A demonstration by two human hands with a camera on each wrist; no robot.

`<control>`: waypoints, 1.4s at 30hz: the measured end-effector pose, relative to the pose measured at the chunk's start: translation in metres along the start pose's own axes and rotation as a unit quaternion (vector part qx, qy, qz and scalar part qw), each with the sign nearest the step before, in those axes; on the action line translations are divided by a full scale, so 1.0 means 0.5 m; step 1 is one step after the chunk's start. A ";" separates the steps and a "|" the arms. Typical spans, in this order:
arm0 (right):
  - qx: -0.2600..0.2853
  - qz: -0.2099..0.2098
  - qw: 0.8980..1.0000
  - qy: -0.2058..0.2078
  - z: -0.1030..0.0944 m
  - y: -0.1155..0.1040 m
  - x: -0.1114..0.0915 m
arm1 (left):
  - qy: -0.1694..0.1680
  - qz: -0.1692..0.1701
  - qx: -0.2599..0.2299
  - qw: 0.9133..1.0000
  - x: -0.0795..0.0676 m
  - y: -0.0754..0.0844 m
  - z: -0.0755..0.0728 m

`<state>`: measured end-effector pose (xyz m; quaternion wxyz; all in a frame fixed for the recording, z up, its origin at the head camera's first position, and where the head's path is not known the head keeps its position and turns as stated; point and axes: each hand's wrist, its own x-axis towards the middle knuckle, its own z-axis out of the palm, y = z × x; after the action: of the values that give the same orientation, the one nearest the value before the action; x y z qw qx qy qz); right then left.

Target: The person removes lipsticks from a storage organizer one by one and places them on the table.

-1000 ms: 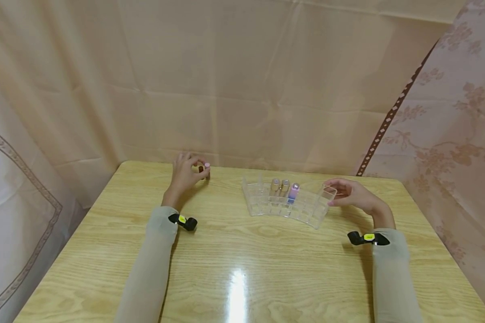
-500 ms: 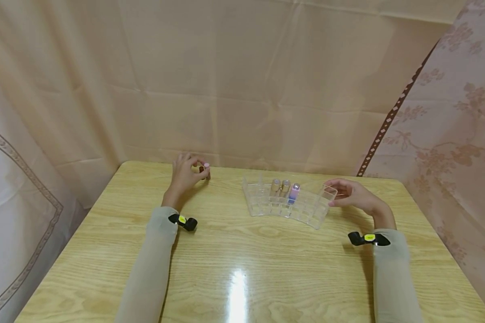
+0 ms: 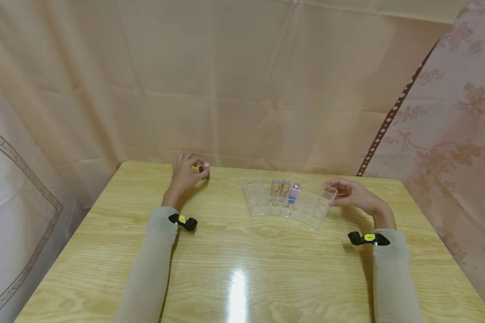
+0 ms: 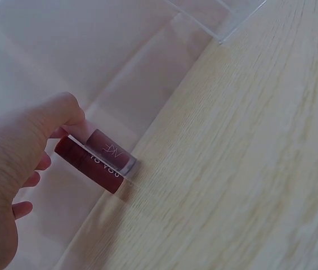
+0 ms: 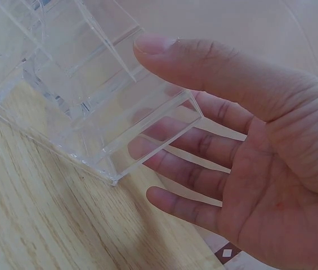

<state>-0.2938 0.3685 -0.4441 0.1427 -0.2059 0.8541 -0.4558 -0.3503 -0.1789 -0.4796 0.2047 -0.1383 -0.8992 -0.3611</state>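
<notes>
At the table's back left, my left hand (image 3: pixel 184 172) pinches the pink cap of a lip gloss tube (image 4: pixel 112 151) between thumb and index finger. A dark red lip gloss tube (image 4: pixel 94 167) marked "TO YOU" stands right beside it, close to the fingers. Both tubes are upright on the table. To the right is a clear compartmented organizer (image 3: pixel 262 207). My right hand (image 3: pixel 357 196) holds its right end, thumb on the near side and fingers behind the transparent wall. Two gold-toned tubes (image 3: pixel 275 186) and a pink-and-blue tube (image 3: pixel 294 192) stand in the organizer's middle compartments.
The wood-grain table (image 3: pixel 291 278) reaches back to a beige curtain (image 3: pixel 242 89). A patterned cloth (image 3: pixel 460 134) hangs on the right, and a pale cloth (image 3: pixel 20 188) hangs on the left. A bright light reflection lies on the front of the table.
The pink-capped tube shifts very slightly beneath the left fingers. Both hands and the organizer stay practically where they were.
</notes>
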 end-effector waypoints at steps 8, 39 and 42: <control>0.005 -0.003 1.000 0.002 0.002 -0.003 -0.002 | -0.002 -0.001 0.004 1.000 -0.002 0.002 0.002; 0.007 -0.004 1.000 -0.002 0.001 -0.008 -0.002 | -0.008 0.000 0.005 1.000 0.002 0.016 -0.001; 0.004 0.003 1.000 0.003 0.001 -0.007 -0.003 | 0.007 0.013 -0.001 1.000 0.007 0.024 -0.004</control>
<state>-0.2914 0.3671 -0.4412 0.1428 -0.2014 0.8532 -0.4595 -0.3483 -0.1717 -0.4696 0.2159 -0.1477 -0.8954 -0.3602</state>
